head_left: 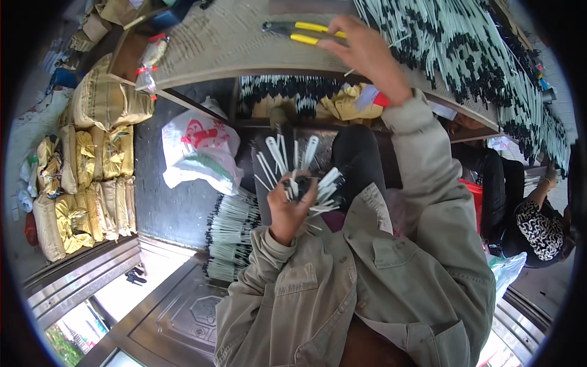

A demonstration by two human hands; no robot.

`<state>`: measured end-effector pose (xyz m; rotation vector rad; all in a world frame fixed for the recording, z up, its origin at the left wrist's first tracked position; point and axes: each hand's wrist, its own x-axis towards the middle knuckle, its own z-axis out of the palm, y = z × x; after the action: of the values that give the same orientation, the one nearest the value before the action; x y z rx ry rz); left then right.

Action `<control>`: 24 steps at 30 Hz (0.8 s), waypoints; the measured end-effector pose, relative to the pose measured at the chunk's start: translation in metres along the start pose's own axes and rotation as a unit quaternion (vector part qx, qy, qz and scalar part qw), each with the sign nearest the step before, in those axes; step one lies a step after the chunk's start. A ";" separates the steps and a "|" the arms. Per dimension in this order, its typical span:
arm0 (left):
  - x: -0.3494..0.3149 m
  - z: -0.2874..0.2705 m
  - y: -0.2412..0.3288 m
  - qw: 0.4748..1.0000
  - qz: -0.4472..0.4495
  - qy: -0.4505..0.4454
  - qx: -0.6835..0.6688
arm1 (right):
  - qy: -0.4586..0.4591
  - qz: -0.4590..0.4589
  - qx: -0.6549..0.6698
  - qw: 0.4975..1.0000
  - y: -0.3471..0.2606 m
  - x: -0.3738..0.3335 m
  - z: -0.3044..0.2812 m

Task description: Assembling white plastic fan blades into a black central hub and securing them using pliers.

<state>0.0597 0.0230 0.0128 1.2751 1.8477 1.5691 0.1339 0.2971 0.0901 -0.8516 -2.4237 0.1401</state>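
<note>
My left hand (292,207) is closed around a bunch of thin white strips (311,150) with dark parts, above my lap. Several strips fan out past its fingers, some with wide, slotted flat ends. My right hand (365,52) is over the tabletop (226,43), its thumb and fingers around the yellow handles of a pair of pliers (299,32). The pliers' dark jaws point left. A thin white stick (400,43) passes by the right hand; whether the hand holds it, I cannot tell.
A large heap of white, black-tipped sticks (452,49) covers the table's right side. Stacked bundles (232,235) stand left of my legs. A white plastic bag (202,144) hangs below the table edge. Wrapped packages (85,202) are piled at left. Another person (538,226) sits far right.
</note>
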 end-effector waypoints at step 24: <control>-0.002 -0.044 -0.010 0.988 0.008 -0.111 -0.106 | -0.006 -0.307 -0.113 0.945 -0.057 -0.123 -0.033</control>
<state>0.0229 -0.0032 0.0158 1.3100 1.4970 1.5176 0.1996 0.1751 0.0749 -0.1482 -2.6254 -0.3740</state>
